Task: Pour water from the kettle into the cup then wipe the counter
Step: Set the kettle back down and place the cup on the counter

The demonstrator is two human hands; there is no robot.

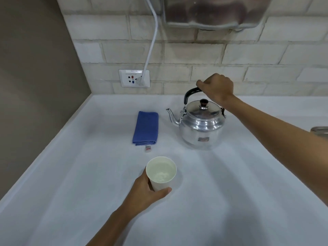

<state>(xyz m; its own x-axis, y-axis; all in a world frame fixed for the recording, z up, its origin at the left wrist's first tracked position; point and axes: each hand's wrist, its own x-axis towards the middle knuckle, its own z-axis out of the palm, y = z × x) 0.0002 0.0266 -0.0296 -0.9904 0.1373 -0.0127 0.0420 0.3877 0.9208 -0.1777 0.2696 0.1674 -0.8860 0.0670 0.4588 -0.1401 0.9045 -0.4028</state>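
A shiny metal kettle [201,125] with a black handle stands upright on the white counter [230,183], its spout pointing left. My right hand [217,87] is closed around the top of that handle. Nearer to me a white paper cup [161,172] stands on the counter with some water in its bottom. My left hand [148,190] wraps around the cup's lower left side. A folded blue cloth [145,128] lies flat to the left of the kettle, apart from both hands.
A tiled wall runs behind the counter, with a wall socket [134,78] and a white cable plugged into it. A metal appliance [213,11] hangs above. A brown wall closes the left side. A metal rim [319,129] shows at the right edge.
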